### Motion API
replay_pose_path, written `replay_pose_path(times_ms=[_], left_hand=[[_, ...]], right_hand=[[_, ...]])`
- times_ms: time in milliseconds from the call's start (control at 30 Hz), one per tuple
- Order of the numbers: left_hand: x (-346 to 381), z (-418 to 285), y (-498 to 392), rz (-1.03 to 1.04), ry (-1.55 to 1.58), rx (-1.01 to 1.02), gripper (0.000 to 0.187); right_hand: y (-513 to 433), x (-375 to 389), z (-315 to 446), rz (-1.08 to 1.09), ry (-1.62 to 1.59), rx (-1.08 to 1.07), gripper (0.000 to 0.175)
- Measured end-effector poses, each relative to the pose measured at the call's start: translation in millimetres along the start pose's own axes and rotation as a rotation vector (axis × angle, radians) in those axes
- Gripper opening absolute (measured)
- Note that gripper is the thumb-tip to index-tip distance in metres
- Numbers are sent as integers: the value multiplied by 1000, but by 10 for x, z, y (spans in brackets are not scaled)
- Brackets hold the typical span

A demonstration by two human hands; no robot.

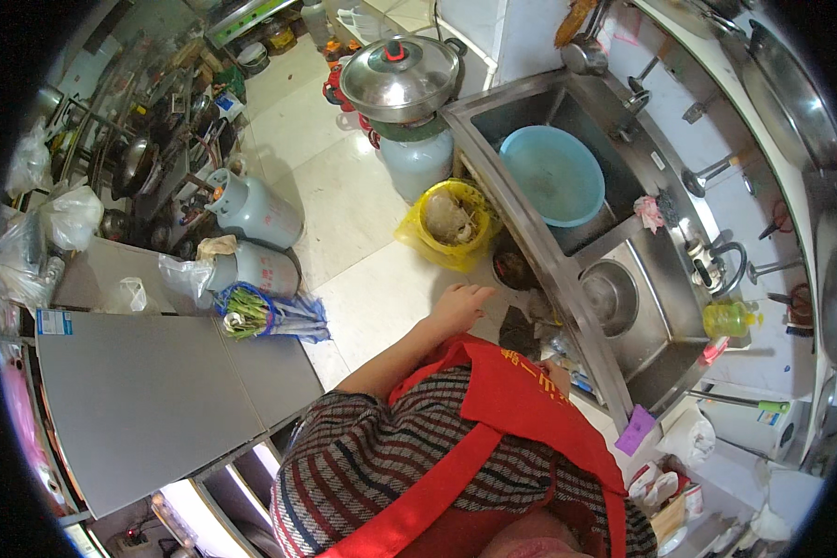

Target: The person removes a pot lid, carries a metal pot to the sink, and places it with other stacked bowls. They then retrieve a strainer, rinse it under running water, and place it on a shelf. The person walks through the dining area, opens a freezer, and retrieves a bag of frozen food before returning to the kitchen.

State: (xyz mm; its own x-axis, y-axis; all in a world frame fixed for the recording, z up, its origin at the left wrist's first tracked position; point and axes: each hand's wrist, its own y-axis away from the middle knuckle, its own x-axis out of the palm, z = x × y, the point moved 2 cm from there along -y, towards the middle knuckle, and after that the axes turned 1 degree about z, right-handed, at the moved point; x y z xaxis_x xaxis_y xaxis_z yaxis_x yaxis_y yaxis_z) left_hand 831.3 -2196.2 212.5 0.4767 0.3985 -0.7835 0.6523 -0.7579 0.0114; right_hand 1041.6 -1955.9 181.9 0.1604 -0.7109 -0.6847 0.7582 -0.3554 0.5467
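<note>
My left hand (462,307) reaches out in front of the red apron, over the tiled floor, with nothing seen in it. Its fingers stretch loosely toward the sink front. Beyond them on the floor stands a bin with a yellow plastic bag (416,237), holding pale waste. Only a small part of my right hand (558,376) shows past the apron (509,390), close to the sink's front edge; its fingers are hidden. The steel double sink (565,275) runs along the right, with a light blue basin (551,174) of cloudy water in its far bowl.
A lidded steel pan (399,80) sits on a burner above a gas cylinder (418,164). More cylinders (261,209) stand left, near bundled green vegetables (247,310) on a grey counter (146,390). A dish soap bottle (729,319) and purple sponge (635,430) are by the sink.
</note>
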Motion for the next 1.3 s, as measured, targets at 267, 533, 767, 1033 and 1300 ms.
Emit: replay_pose_path(times_ms=[267,533,767,1033,1300], left_hand=[[-312,551,62,-57,12,-72,57],[-516,1064,-294,-145,599,-212,46],[-1116,1406,-1189,-387,1357,-297,38],[-2206,1989,-1938,-662,1637,-381,34],[-2994,3071,-2677,-797,1722,-454,43]], right_hand=[[-317,247,322,-254,-163,-292,37],[-551,426,474,-317,-346,-217,33],[-883,376,42,-276,-423,27,32],[-1653,205,-216,-353,-709,-87,35],[-1743,29,368,-372,-738,4,28]])
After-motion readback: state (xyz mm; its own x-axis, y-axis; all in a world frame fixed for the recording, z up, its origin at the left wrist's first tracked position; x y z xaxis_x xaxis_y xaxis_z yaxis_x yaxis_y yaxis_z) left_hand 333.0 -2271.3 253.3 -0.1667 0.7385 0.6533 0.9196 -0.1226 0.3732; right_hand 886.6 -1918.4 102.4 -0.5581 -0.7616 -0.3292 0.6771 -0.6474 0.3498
